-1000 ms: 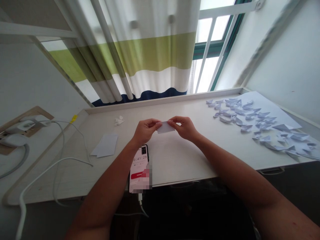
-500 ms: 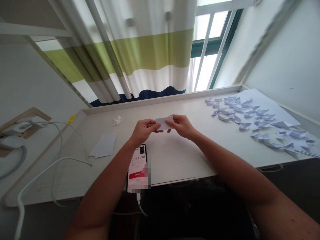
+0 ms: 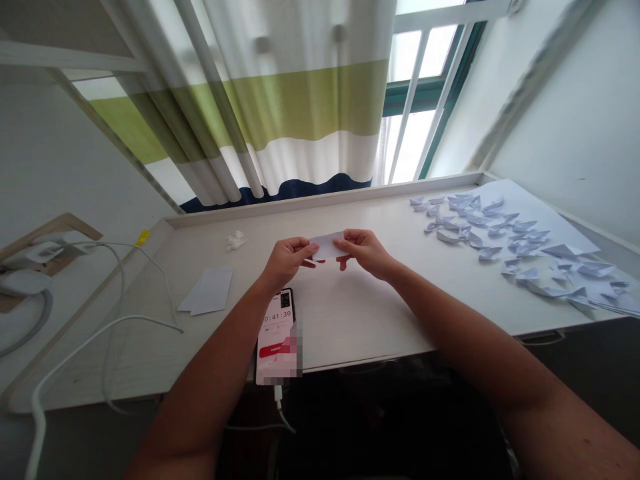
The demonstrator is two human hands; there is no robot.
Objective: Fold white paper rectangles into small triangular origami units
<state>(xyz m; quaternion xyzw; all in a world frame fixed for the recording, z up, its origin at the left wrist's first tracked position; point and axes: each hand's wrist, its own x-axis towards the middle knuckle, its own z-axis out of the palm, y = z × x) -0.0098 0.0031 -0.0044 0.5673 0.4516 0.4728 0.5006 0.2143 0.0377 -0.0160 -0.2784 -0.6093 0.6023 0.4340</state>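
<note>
A small white piece of paper (image 3: 327, 247) is held up over the middle of the desk, between my two hands. My left hand (image 3: 290, 259) pinches its left end, thumb on the near face. At its right end, my right hand (image 3: 365, 252) grips it the same way, with some fingertips showing below the paper. Whether the paper is folded, I cannot tell. Many folded paper boats (image 3: 493, 227) lie scattered on the right side of the desk.
A phone (image 3: 277, 340) showing a timer lies by my left forearm, its cable hanging off the front edge. Flat paper sheets (image 3: 213, 291) and a crumpled tissue (image 3: 235, 241) are on the left. White cables (image 3: 135, 320) run across the left end of the desk (image 3: 350, 333).
Both hands keep hold of the paper in nearly the same place. A few fingers beneath it have shifted slightly, and more fingertips of the right hand show below.
</note>
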